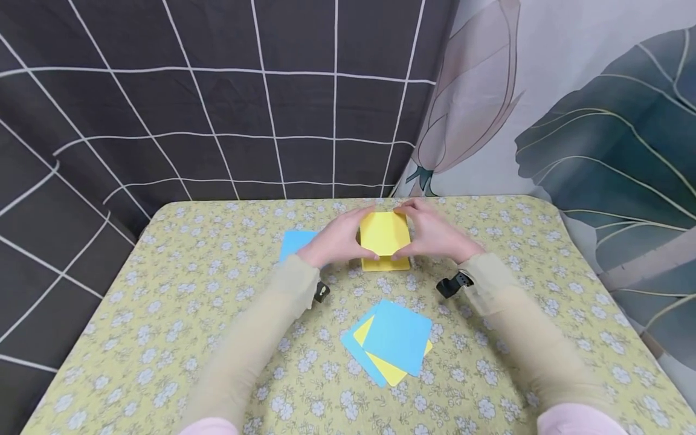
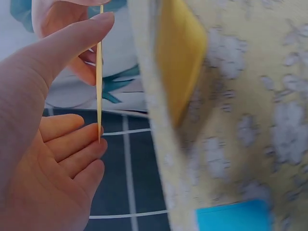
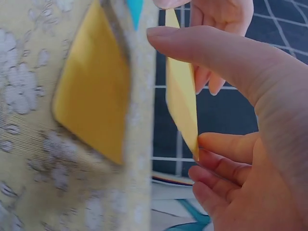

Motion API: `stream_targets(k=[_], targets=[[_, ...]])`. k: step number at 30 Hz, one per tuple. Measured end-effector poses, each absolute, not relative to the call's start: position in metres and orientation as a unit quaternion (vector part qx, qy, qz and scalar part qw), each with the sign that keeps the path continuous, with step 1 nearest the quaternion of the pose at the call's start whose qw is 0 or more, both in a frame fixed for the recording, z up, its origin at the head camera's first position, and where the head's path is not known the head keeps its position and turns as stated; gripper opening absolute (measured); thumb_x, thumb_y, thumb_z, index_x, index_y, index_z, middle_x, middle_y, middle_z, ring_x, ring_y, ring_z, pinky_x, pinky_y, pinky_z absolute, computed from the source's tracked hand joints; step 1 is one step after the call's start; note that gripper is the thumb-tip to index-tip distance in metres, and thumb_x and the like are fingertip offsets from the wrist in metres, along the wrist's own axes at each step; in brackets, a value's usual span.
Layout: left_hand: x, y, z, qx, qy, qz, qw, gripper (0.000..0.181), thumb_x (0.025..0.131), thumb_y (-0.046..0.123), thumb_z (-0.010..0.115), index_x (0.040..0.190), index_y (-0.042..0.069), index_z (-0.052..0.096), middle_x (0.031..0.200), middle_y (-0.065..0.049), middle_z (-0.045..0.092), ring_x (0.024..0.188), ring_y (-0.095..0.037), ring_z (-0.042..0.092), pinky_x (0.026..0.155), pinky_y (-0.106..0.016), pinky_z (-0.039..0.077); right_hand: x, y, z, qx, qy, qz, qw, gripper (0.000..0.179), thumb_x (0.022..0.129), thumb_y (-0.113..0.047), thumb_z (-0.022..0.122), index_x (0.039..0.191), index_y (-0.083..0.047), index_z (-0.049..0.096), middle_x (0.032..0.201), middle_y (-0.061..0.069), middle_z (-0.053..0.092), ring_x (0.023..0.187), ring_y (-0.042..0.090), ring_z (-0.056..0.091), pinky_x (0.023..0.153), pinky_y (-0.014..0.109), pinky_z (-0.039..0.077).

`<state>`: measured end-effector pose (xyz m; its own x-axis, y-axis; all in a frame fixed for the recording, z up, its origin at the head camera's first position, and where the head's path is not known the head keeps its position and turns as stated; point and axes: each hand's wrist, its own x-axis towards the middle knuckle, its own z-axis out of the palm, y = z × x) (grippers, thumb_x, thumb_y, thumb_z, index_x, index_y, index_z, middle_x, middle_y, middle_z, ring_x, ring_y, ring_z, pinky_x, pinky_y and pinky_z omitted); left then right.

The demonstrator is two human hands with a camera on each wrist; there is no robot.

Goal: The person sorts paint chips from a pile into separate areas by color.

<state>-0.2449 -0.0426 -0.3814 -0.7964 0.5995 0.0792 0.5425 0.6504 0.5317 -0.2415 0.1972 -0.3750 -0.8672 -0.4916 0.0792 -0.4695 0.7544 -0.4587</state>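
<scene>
Between them my two hands hold a thin yellow square card (image 1: 385, 232) by its left and right sides. The left hand (image 1: 341, 237) has its thumb on the near face and its fingers behind, and the right hand (image 1: 435, 232) mirrors it. In both wrist views the held card appears nearly edge-on, raised off the table. Below it another yellow square card (image 3: 96, 86) lies on the cloth, its near strip showing in the head view. Just left of the left hand lies a blue square card (image 1: 296, 243), partly covered by that hand.
Nearer the body is a fanned pile: a blue card (image 1: 399, 338) on top, a yellow card (image 1: 393, 371) under it, and another blue card (image 1: 353, 345) at the bottom. A floral cloth (image 1: 217, 314) covers the table. Behind the table hangs a dark grid-patterned curtain (image 1: 217, 103).
</scene>
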Motion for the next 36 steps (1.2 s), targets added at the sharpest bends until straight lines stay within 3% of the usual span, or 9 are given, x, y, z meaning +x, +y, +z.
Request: stream_targets(k=[9,14,19,26,36], targets=[[-0.243,-0.037,-0.408,0.301,0.909,0.265,0.115,0.109,0.076,0.036,0.092,0.158,-0.002,0.03,0.156,-0.015,0.042,0.137,-0.028,0.046,0.114,-0.039,0.039,-0.245,0.197,-0.406,-0.243,0.933,-0.247,0.094,0.103,0.063,-0.036,0.096,0.144,0.007,0.05,0.133,0.019,0.048,0.116,0.033,0.047,0.099,0.048,0.049],[-0.244,-0.037,-0.416,0.303,0.911,0.253,0.121,0.109,0.078,0.04,0.09,0.159,0.001,0.029,0.156,-0.013,0.043,0.137,-0.026,0.045,0.113,-0.037,0.039,-0.244,0.197,-0.413,-0.233,0.932,-0.254,0.109,0.102,0.065,-0.036,0.095,0.145,0.006,0.048,0.135,0.02,0.046,0.116,0.034,0.049,0.1,0.05,0.048],[-0.244,-0.04,-0.417,0.295,0.911,0.267,0.112,0.111,0.076,0.046,0.089,0.159,0.003,0.029,0.156,-0.012,0.043,0.136,-0.027,0.045,0.112,-0.041,0.04,-0.241,0.197,-0.41,-0.239,0.935,-0.247,0.092,0.106,0.065,-0.041,0.094,0.148,0.005,0.045,0.139,0.02,0.045,0.121,0.034,0.047,0.103,0.052,0.046],[-0.232,-0.046,-0.405,0.296,0.907,0.282,0.1,0.111,0.077,0.047,0.089,0.161,0.008,0.028,0.161,-0.01,0.036,0.145,-0.029,0.035,0.117,-0.047,0.033,-0.222,0.198,-0.39,-0.26,0.934,-0.24,0.051,0.108,0.067,-0.044,0.093,0.15,0.004,0.043,0.145,0.019,0.044,0.131,0.037,0.044,0.106,0.061,0.043],[-0.193,-0.052,-0.393,0.345,0.89,0.282,0.099,0.106,0.078,0.045,0.088,0.16,0.008,0.031,0.162,-0.008,0.035,0.147,-0.025,0.032,0.12,-0.042,0.028,-0.173,0.213,-0.381,-0.276,0.936,-0.214,0.035,0.107,0.071,-0.049,0.091,0.151,0.002,0.042,0.146,0.018,0.048,0.133,0.037,0.045,0.108,0.059,0.042]])
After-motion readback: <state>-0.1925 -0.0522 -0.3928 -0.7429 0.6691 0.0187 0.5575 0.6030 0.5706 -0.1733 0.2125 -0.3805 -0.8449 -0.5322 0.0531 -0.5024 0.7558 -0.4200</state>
